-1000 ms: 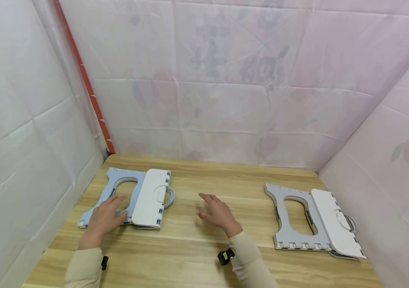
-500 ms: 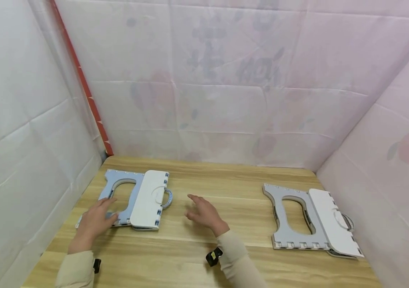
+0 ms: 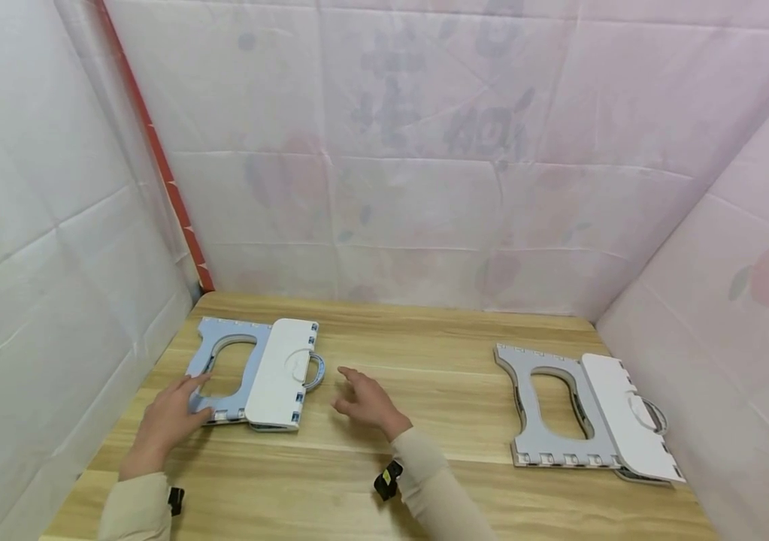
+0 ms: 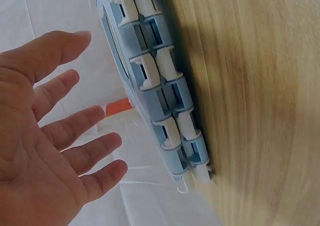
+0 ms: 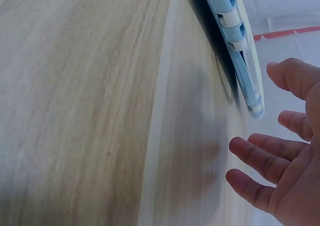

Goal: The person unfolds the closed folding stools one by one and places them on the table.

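A blue and white folding stool [image 3: 280,376] lies folded flat on the left of the wooden table. My left hand [image 3: 169,421] hovers over its near left corner; in the left wrist view the fingers [image 4: 75,123] are spread and apart from the hinged edge. To the right of the stool's loop handle [image 3: 316,371] is my right hand [image 3: 369,402], holding nothing. In the right wrist view its fingers [image 5: 262,161] are spread, with a gap between them and the stool [image 5: 235,35]. A grey and white folding stool [image 3: 628,421] lies folded at the right, away from both hands.
White printed sheeting [image 3: 411,225] stands along the table's back and both sides. A red strip [image 3: 168,176] runs down the back left corner. Bare wood [image 3: 438,383] lies between the two stools. Black wrist cameras [image 3: 387,481] are worn on both forearms.
My right hand has moved left, closer to the blue stool's handle. My left hand has shifted left and slightly nearer to me. Both stools lie where they were.
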Motion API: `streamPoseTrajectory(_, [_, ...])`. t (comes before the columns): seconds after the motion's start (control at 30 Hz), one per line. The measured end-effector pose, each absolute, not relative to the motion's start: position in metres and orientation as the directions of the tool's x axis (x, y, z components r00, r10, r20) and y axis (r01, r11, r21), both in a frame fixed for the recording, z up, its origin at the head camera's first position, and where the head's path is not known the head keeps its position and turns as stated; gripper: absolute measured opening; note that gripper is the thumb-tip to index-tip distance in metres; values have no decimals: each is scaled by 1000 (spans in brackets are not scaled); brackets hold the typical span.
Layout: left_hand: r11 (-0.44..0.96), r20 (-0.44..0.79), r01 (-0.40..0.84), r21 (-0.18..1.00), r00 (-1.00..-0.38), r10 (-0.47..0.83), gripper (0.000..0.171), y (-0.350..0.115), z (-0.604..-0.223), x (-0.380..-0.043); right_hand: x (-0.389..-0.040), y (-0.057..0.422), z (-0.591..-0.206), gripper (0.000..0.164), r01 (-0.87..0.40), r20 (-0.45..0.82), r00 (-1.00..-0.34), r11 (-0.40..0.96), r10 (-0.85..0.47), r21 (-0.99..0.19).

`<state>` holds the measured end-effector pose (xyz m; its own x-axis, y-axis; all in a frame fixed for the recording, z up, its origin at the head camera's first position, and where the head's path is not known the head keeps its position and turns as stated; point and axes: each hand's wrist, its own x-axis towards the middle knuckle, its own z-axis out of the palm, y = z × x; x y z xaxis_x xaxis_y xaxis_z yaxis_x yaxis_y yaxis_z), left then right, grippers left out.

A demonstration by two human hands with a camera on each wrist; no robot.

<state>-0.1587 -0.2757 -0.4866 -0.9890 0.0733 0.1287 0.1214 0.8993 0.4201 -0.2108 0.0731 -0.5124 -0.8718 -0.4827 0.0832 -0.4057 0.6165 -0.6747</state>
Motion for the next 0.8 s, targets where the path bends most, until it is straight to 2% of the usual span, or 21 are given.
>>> streamPoseTrajectory(0.4, [892, 100, 91, 443, -994, 52, 65, -285, -491, -156, -219, 54, -517, 58, -379, 88, -871, 549, -482, -745])
streamPoseTrajectory(0.63, [878, 73, 72, 473, -996, 42, 66, -296, -495, -155, -220, 36, -524, 58, -274, 91, -906, 408, -414, -871])
streamPoseTrajectory(0.8, [878, 36, 24, 478, -999, 7, 66, -301, -498, -155, -220, 26, -532, 56, -164, 62, -953, 330, -297, -930])
